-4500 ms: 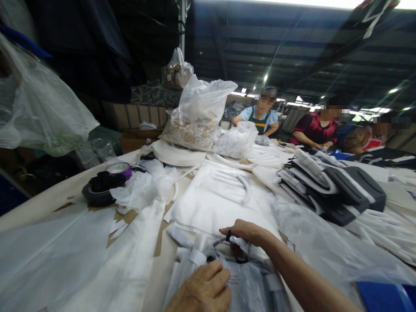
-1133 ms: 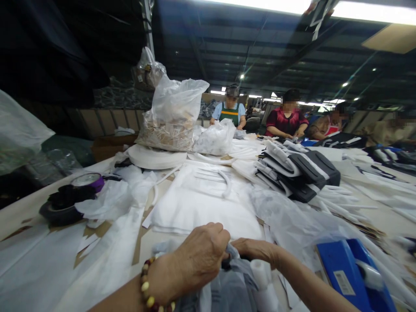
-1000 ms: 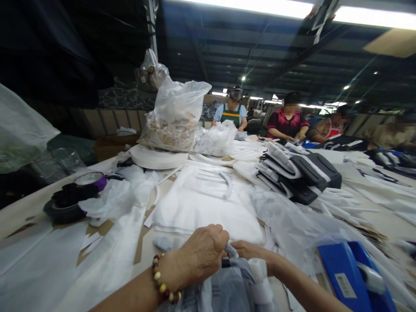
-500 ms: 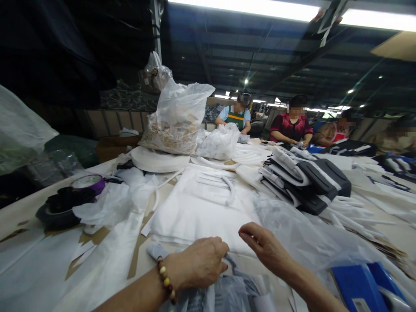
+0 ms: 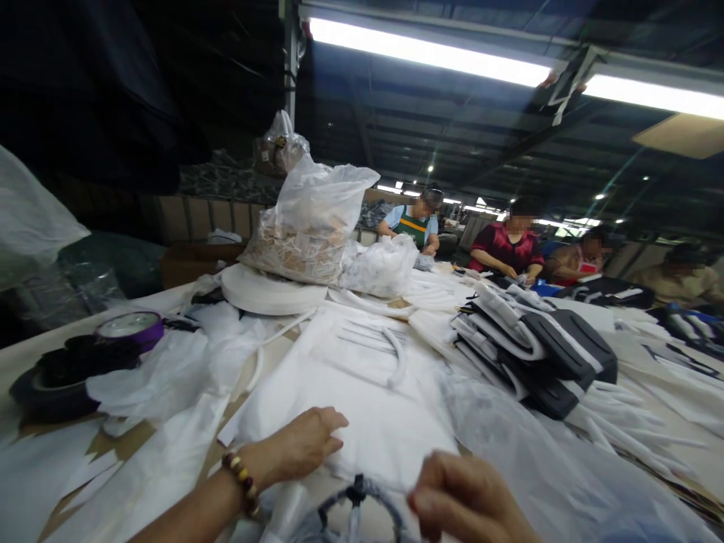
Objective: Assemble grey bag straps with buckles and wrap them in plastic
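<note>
My left hand (image 5: 299,446), with a beaded bracelet (image 5: 242,481) at its wrist, hovers over or rests on the near left part of a stack of white sheets (image 5: 345,385); I cannot tell which. Its thumb and fingers are apart, with nothing between them. Lower right, my right hand (image 5: 467,498) is blurred, its fingers curled into a pinch; what they hold, if anything, is hidden. Beside its fingertips stands a dark looped strap (image 5: 358,492) wrapped in clear film. A curved white tube (image 5: 396,358) lies on the sheets.
Folded black-and-white pieces (image 5: 543,339) are piled at right, beside clear plastic film (image 5: 509,430). On the left lie purple-edged tape (image 5: 148,330) and a black roll (image 5: 53,392). A filled plastic bag (image 5: 308,226) stands behind a white roll (image 5: 265,292). Several people work across the table.
My left hand has moved left, off the wrapped item, and its fingers have extended. My right hand has come down closer, beside the dark strap, which now shows. The view has tilted up slightly.
</note>
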Demonstrator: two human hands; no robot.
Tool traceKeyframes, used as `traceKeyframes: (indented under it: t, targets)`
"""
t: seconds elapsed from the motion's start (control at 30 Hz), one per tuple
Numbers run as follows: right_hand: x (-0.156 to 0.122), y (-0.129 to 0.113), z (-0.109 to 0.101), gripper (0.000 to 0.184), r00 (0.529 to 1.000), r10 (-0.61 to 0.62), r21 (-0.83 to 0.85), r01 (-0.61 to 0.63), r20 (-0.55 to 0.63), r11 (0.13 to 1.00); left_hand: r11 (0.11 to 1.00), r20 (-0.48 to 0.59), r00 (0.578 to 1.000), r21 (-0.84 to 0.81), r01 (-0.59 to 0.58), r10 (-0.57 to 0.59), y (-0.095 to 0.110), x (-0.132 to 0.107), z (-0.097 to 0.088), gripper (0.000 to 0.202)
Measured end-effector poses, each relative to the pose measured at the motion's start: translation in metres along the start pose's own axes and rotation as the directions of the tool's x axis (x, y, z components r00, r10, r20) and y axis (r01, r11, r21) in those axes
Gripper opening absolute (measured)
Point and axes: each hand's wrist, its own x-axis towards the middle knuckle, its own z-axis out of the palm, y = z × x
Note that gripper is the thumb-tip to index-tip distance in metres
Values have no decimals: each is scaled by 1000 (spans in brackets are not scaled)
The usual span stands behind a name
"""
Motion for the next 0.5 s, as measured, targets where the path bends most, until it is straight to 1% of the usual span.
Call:
traceKeyframes:
  t: [0.03, 0.07, 0.1, 0.13, 0.2, 0.27, 0.33, 0.4, 0.5]
  targets:
    - [12, 9, 2, 33, 1000, 3, -71, -4, -13, 997, 1000, 6, 1000, 5, -13, 13, -4, 0, 0, 31]
    - [22, 18, 4, 33, 1000, -20, -172, 17, -13, 985, 999, 17, 999, 12, -30, 30, -9, -1, 0, 33]
    - [30, 27, 8, 31, 998, -57, -289, 58, 13, 956, 999, 30, 998, 20, -49, 48, -13, -3, 1, 34]
    - [36, 36, 11, 28, 993, -96, -401, 113, 64, 909, 997, 42, 997, 27, -66, 65, -16, -6, 2, 34]
    - [41, 49, 20, 35, 968, -142, -552, 234, 205, 801, 995, 60, 994, 47, -91, 88, -22, -11, 4, 38]
    - [41, 59, 28, 42, 950, -130, -638, 288, 283, 715, 992, 69, 993, 73, -102, 97, -26, -16, 7, 46]
    - [40, 63, 34, 44, 945, -124, -684, 306, 302, 662, 990, 71, 993, 94, -102, 96, -29, -18, 10, 53]
    - [41, 64, 37, 46, 948, -124, -703, 302, 293, 644, 990, 58, 995, 108, -91, 85, -32, -16, 12, 56]
    - [47, 59, 36, 48, 956, -126, -709, 282, 266, 646, 990, 33, 997, 122, -75, 72, -32, -10, 13, 57]
